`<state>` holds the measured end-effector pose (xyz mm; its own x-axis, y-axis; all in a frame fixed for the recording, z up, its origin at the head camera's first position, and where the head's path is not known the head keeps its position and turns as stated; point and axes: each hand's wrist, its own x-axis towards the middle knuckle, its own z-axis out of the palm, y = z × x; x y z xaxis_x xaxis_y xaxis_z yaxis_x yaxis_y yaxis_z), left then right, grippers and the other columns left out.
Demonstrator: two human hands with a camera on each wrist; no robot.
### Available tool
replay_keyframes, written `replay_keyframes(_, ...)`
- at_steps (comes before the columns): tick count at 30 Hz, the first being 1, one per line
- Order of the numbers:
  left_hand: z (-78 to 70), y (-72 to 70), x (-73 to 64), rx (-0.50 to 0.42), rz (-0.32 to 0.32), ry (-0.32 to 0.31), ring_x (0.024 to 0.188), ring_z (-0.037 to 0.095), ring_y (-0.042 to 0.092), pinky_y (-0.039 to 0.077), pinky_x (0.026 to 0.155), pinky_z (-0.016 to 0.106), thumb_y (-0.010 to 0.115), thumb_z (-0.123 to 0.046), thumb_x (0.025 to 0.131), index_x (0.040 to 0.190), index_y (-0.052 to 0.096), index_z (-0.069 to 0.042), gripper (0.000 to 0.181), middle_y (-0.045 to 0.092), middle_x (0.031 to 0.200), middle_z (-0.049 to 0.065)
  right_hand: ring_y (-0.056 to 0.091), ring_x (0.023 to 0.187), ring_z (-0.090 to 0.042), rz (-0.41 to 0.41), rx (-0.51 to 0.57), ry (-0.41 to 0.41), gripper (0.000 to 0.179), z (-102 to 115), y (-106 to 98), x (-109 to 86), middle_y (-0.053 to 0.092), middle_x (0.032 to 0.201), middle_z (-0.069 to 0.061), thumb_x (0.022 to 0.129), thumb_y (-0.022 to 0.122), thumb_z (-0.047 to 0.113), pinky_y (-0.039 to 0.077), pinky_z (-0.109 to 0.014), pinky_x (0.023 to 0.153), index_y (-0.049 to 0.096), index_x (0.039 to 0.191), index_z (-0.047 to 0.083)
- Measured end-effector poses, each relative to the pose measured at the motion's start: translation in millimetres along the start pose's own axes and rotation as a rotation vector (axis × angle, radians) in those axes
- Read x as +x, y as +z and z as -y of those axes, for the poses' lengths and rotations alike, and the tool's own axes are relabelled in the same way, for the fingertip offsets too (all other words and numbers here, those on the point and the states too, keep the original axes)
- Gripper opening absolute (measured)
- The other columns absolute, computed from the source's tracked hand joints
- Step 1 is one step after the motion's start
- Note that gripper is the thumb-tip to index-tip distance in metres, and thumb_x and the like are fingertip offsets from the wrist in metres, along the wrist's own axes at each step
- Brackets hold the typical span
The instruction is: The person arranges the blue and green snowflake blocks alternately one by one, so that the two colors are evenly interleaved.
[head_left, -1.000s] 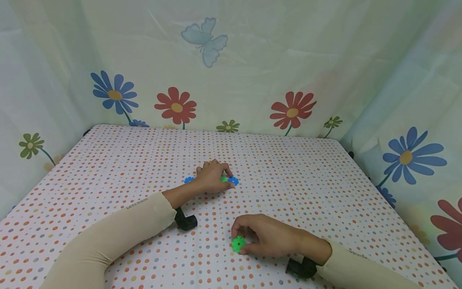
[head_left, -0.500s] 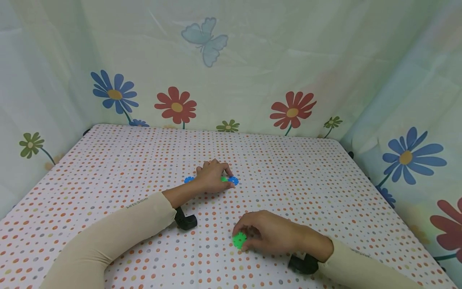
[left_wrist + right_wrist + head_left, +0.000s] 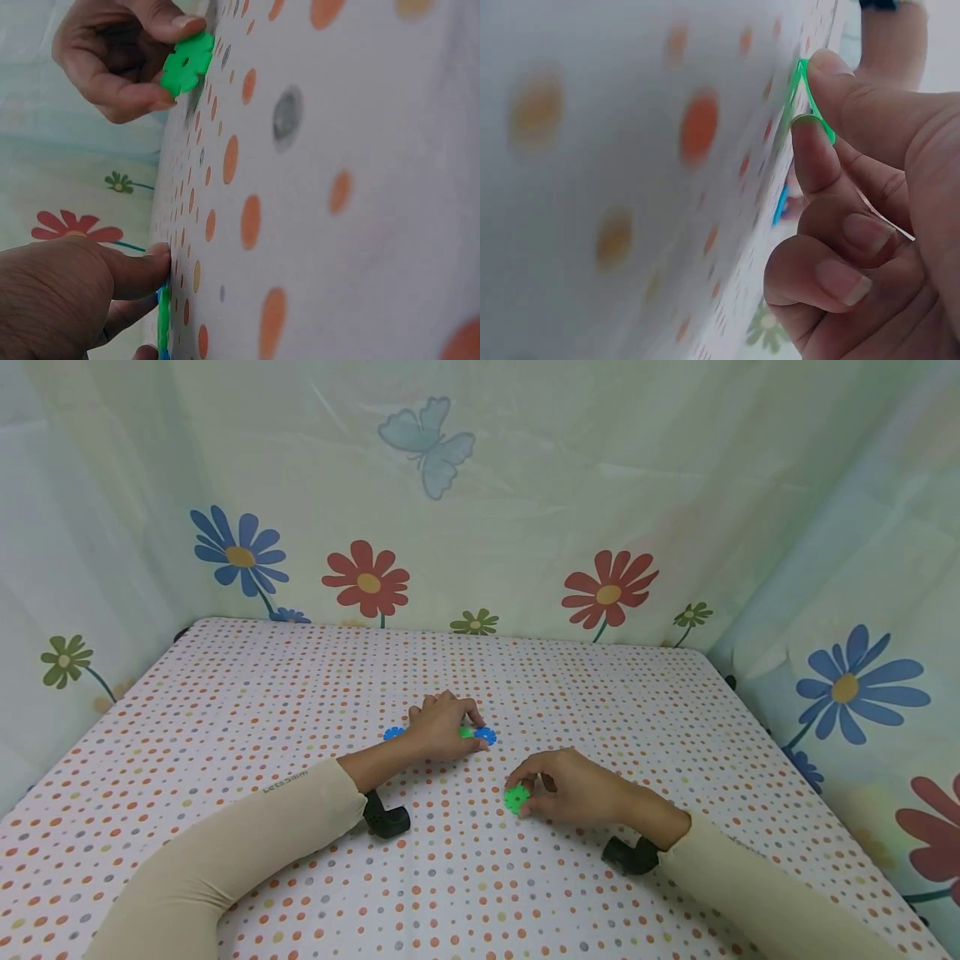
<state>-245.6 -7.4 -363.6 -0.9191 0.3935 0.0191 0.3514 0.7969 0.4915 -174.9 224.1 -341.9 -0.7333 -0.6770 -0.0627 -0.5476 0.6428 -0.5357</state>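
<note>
In the head view my left hand (image 3: 438,731) lies over a row of notched plastic discs on the table, thumb and fingertip at opposite edges near its right end. A blue disc (image 3: 486,736) and part of a green disc (image 3: 466,732) show at the right of the row, another blue disc (image 3: 393,733) at the left; the middle is hidden under the hand. My right hand (image 3: 573,789) pinches a loose green notched disc (image 3: 517,798) by its edges, a little right of and nearer than the row. In the left wrist view this green disc (image 3: 187,64) faces the camera, tilted above the cloth.
A white cloth with coloured dots (image 3: 315,860) covers the table. Printed curtains (image 3: 510,485) stand behind it and along both sides. Black wrist mounts (image 3: 387,821) hang below each forearm, close to the tabletop.
My right hand has carried the green disc forward and slightly right, towards the row of discs. My left hand stays where it was on the row.
</note>
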Motion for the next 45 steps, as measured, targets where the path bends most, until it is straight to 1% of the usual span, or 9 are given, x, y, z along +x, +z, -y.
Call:
replay_keyframes(2,0.3,0.1,0.5,-0.001,0.001,-0.001,0.123,0.036,0.046,0.034,0.096,0.055,0.074,-0.045,0.086,0.108,0.067,-0.028,0.029,0.055,0.125,0.007,0.045,0.061,-0.003,-0.013,-0.011,0.004,0.026,-6,-3,4.3,0.063,0.089,0.010,0.086,0.077,0.026,0.041,-0.020,0.056,0.071,0.111,0.019)
replay_keyframes(8,1.9,0.2,1.6,0.003,0.008,0.005,0.122,0.036,0.046,0.034,0.096,0.055,0.074,-0.045,0.086,0.109,0.067,-0.029,0.029,0.056,0.124,0.007,0.049,0.061,-0.006,-0.077,-0.028,0.075,0.026,-22,-12,19.4,0.063,0.084,0.009,0.085,0.078,0.027,0.043,-0.022,0.057,0.072,0.109,0.018)
replay_keyframes(14,2.7,0.1,2.4,0.007,0.013,0.003,0.121,0.036,0.047,0.034,0.095,0.055,0.074,-0.045,0.086,0.108,0.068,-0.028,0.029,0.056,0.123,0.007,0.051,0.062,-0.010,-0.145,-0.044,0.185,0.025,-35,-19,35.9,0.064,0.083,0.004,0.087,0.077,0.024,0.044,-0.024,0.057,0.072,0.109,0.014)
replay_keyframes(18,2.5,0.4,2.3,0.003,0.017,0.006,0.121,0.036,0.047,0.034,0.095,0.055,0.074,-0.045,0.086,0.108,0.068,-0.029,0.028,0.055,0.124,0.007,0.052,0.067,-0.012,-0.169,-0.040,0.253,0.024,-40,-21,46.4,0.064,0.084,0.002,0.087,0.076,0.022,0.045,-0.026,0.061,0.072,0.109,0.013)
replay_keyframes(22,3.2,0.4,2.0,-0.001,0.016,0.008,0.121,0.036,0.047,0.034,0.095,0.055,0.074,-0.045,0.086,0.108,0.068,-0.029,0.028,0.056,0.124,0.007,0.053,0.070,-0.013,-0.177,-0.039,0.260,0.024,-41,-24,55.6,0.064,0.085,-0.001,0.088,0.075,0.021,0.045,-0.028,0.064,0.072,0.110,0.011)
replay_keyframes(28,3.3,-1.7,1.3,-0.004,0.021,0.014,0.119,0.035,0.047,0.034,0.095,0.055,0.073,-0.044,0.087,0.109,0.068,-0.027,0.029,0.056,0.122,0.006,0.053,0.069,-0.014,-0.165,-0.012,0.302,0.023,-42,-23,65.2,0.062,0.083,-0.001,0.090,0.073,0.022,0.045,-0.029,0.064,0.071,0.111,0.012)
replay_keyframes(30,2.7,-2.7,0.6,-0.009,0.021,0.016,0.119,0.035,0.047,0.034,0.095,0.055,0.074,-0.044,0.086,0.109,0.068,-0.027,0.029,0.056,0.121,0.006,0.053,0.069,-0.014,-0.160,-0.012,0.301,0.024,-42,-23,67.3,0.062,0.083,-0.001,0.090,0.073,0.022,0.044,-0.029,0.064,0.070,0.112,0.012)
replay_keyframes(39,0.3,-3.2,0.3,-0.009,0.019,0.016,0.119,0.036,0.047,0.034,0.095,0.056,0.074,-0.042,0.086,0.108,0.068,-0.027,0.027,0.056,0.122,0.006,0.053,0.073,-0.014,-0.128,0.019,0.271,0.027,-44,-23,69.9,0.061,0.088,-0.002,0.090,0.073,0.021,0.045,-0.028,0.067,0.070,0.114,0.010)
replay_keyframes(45,1.2,-2.5,0.8,-0.012,0.019,0.017,0.119,0.035,0.047,0.034,0.095,0.055,0.074,-0.042,0.086,0.108,0.069,-0.027,0.027,0.056,0.122,0.006,0.054,0.076,-0.015,-0.128,0.020,0.296,0.026,-42,-23,71.0,0.062,0.090,-0.002,0.089,0.074,0.020,0.046,-0.029,0.070,0.070,0.114,0.012)
